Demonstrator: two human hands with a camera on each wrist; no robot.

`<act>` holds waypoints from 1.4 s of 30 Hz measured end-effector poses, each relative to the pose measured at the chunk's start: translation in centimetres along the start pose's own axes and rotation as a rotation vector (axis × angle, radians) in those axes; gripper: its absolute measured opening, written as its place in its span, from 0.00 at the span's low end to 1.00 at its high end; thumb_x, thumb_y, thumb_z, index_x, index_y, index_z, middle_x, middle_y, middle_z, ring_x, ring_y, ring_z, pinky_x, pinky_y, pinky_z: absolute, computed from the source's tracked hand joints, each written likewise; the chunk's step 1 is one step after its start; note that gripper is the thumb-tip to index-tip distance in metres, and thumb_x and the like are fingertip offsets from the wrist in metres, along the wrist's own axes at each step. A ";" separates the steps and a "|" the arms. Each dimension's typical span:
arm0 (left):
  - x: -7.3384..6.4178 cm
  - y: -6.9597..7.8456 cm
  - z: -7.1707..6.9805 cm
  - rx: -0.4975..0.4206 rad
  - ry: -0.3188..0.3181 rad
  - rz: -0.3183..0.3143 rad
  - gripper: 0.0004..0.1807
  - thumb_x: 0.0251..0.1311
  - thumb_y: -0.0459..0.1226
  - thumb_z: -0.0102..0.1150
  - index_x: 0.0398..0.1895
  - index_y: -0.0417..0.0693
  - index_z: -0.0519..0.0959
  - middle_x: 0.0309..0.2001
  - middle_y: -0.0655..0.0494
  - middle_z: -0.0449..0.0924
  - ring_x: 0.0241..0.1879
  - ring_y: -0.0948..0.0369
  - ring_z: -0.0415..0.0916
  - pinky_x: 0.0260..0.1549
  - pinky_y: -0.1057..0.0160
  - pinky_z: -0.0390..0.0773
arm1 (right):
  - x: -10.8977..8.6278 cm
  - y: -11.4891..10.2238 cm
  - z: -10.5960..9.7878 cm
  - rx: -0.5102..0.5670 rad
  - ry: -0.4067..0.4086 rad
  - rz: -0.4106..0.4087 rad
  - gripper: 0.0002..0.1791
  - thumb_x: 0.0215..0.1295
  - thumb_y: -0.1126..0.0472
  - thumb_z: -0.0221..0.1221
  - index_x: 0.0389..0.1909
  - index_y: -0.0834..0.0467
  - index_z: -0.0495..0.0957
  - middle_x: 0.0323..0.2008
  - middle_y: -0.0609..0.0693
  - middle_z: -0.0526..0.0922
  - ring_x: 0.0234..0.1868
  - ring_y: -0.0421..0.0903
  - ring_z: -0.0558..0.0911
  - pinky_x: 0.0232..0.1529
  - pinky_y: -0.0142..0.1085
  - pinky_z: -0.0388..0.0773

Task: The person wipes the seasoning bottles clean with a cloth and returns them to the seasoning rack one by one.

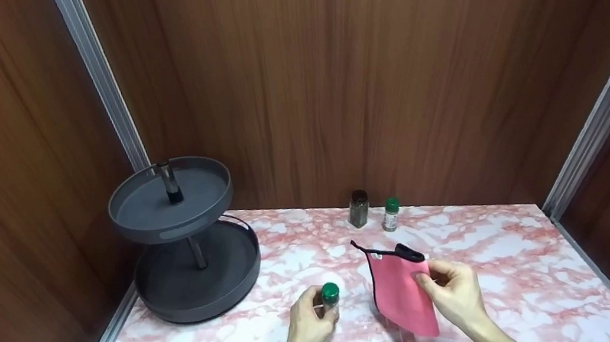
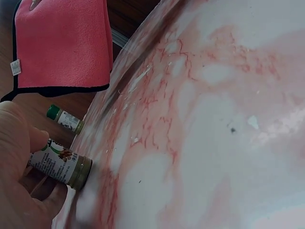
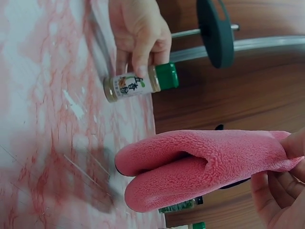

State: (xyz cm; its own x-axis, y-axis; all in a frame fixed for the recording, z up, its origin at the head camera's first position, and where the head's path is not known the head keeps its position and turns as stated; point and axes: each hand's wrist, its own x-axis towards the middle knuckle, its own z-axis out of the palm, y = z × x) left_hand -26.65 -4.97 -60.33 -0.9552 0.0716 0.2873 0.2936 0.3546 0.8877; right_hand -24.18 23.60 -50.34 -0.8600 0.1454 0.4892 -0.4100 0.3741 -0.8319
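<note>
My left hand [image 1: 309, 320] grips a small spice jar with a green cap [image 1: 330, 292], upright near the front of the table. In the right wrist view this jar's printed label [image 3: 131, 86] and pale contents show. A folded pink cloth with black edging [image 1: 403, 294] hangs from my right hand [image 1: 458, 292], pinched between thumb and fingers at its right side. The cloth [image 2: 64, 45] is held above the tabletop, to the right of the jar. Its folded layers [image 3: 190, 167] face the right wrist camera.
At the back stand a dark-capped jar [image 1: 359, 209] and a second green-capped jar [image 1: 391, 214]. A two-tier dark grey round tray stand [image 1: 204, 313] is at the left. Wood-grain panels [image 1: 327, 72] enclose the marbled pink and white table [image 1: 509, 261].
</note>
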 end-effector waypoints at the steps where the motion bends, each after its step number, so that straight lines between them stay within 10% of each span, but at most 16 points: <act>1: -0.1 0.0 0.1 0.016 0.013 -0.002 0.22 0.61 0.29 0.73 0.59 0.45 0.83 0.53 0.48 0.89 0.54 0.52 0.90 0.54 0.56 0.92 | 0.0 0.0 0.0 0.002 -0.002 0.002 0.07 0.61 0.79 0.72 0.37 0.68 0.93 0.28 0.62 0.93 0.25 0.29 0.85 0.29 0.21 0.83; 15: -0.4 0.5 1.9 0.126 0.224 -0.183 0.31 0.49 0.44 0.86 0.49 0.50 0.74 0.42 0.51 0.78 0.41 0.61 0.72 0.39 0.65 0.72 | -0.2 0.2 0.1 0.003 -0.008 0.007 0.07 0.62 0.79 0.72 0.38 0.68 0.93 0.30 0.64 0.93 0.26 0.29 0.86 0.30 0.21 0.84; 42: -0.7 -0.4 1.1 -0.056 0.070 -0.087 0.21 0.71 0.28 0.69 0.65 0.41 0.82 0.59 0.42 0.89 0.58 0.47 0.92 0.59 0.53 0.92 | -0.4 0.8 0.6 0.009 -0.031 0.022 0.07 0.62 0.78 0.73 0.40 0.68 0.93 0.32 0.64 0.94 0.26 0.28 0.85 0.29 0.20 0.82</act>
State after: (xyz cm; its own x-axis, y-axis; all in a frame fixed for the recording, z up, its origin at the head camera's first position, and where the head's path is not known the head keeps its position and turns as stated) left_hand -26.19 -4.17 -61.31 -0.9727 -0.0230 0.2310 0.2133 0.3040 0.9285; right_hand -24.37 23.28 -51.31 -0.8779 0.1249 0.4623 -0.3933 0.3630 -0.8447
